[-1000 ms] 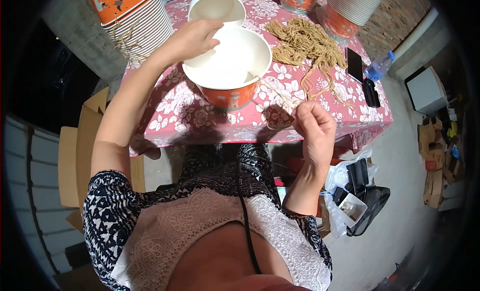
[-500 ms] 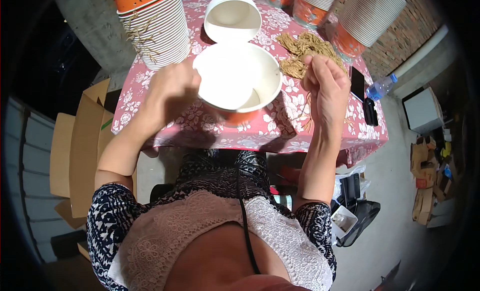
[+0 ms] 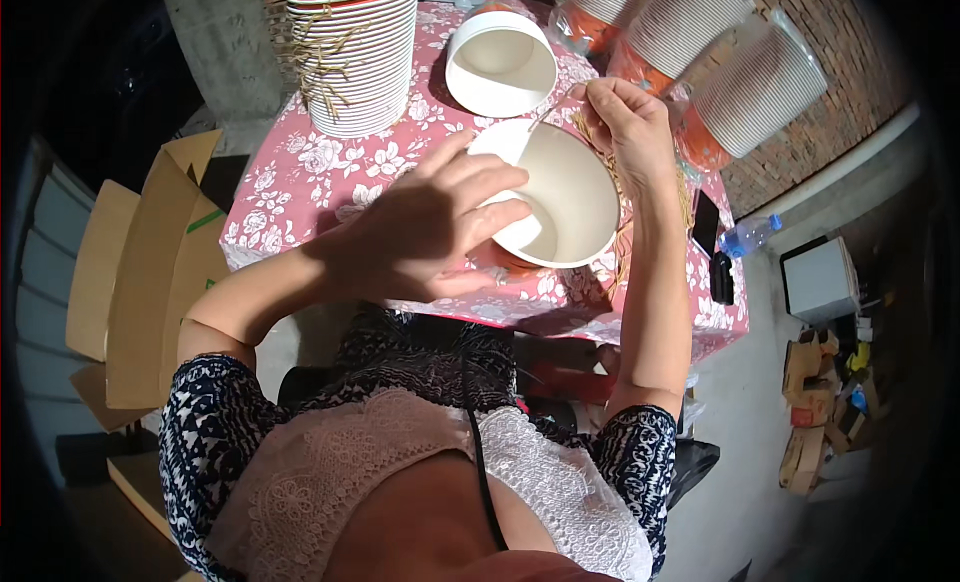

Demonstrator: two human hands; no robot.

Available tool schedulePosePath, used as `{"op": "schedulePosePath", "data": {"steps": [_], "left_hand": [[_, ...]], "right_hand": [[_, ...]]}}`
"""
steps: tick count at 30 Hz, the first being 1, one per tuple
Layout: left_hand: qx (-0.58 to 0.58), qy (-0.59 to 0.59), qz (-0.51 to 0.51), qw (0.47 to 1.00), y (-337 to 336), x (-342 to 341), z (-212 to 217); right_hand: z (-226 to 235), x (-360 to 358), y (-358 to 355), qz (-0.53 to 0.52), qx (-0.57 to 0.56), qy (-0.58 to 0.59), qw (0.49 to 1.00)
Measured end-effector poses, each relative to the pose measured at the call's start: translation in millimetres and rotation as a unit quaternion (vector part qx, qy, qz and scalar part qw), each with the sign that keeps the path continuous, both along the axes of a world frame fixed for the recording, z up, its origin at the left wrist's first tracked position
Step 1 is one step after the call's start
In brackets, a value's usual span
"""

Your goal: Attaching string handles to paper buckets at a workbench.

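We look down on a round, deep paper bucket with a smooth cream-white lining and an orange outer wall [image 3: 585, 197], standing mouth up near the front edge of a table spread with a dusty-pink cloth patterned with white flowers [image 3: 320, 160]. Hard light cuts its inside into a glaring patch on the left and a soft beige curve on the right.

Our bare left hand [image 3: 440, 217] is open, its fingers loosely spread over the near left side of the bucket; we cannot tell whether the fingertips touch the rim. Our bare right hand [image 3: 630, 127] is closed in a pinch between thumb and forefinger on a thin, twisted tan cord [image 3: 550, 110], which slants from the fingertips down to the bucket's far rim.

Just behind, we see a second white-lined round tub [image 3: 502, 67], tipped so that its mouth faces us. To the left rises a tall column of nested white-rimmed buckets [image 3: 362, 67], ridged like a screw thread, with tan cord ends bristling from its side. At the far right, similar nested stacks in crinkled clear plastic [image 3: 755, 97] lean outward. Fibrous, tangled tan cords [image 3: 685, 194] show partly behind our right forearm, and near them lie a flat, glossy black phone [image 3: 705, 222] and a clear plastic bottle with a blue cap [image 3: 748, 237].
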State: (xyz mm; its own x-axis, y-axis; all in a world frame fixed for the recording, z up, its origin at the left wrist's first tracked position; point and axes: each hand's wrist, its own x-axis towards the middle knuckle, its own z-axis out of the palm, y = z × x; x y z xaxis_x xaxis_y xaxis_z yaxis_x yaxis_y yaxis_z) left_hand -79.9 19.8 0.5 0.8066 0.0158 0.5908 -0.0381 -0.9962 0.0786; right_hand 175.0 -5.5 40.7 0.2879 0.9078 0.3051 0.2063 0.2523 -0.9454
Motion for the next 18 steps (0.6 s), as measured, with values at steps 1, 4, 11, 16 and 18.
{"op": "schedulePosePath", "data": {"steps": [1, 4, 11, 16, 18], "left_hand": [[-0.007, -0.006, -0.016, 1.000, 2.9, 1.1, -5.3], [-0.062, 0.059, -0.032, 0.996, 13.2, -5.0, -9.9], [-0.140, -0.086, -0.012, 0.986, 42.3, 6.0, -10.9], [-0.249, -0.124, 0.074, 0.958, 88.2, 43.1, -2.8], [-0.236, -0.119, 0.064, 0.962, 92.2, 56.5, -1.8]], "right_hand": [[2.8, -0.1, -0.4, -0.006, -0.019, -0.010, 1.000], [5.8, 4.7, 3.1, -0.017, -0.012, -0.033, 0.999], [7.6, 9.4, 7.5, -0.028, -0.020, -0.040, 0.999], [9.3, -0.6, 8.3, -0.017, -0.006, -0.034, 0.999], [9.9, -1.4, 9.4, -0.010, 0.001, -0.031, 0.999]]}}
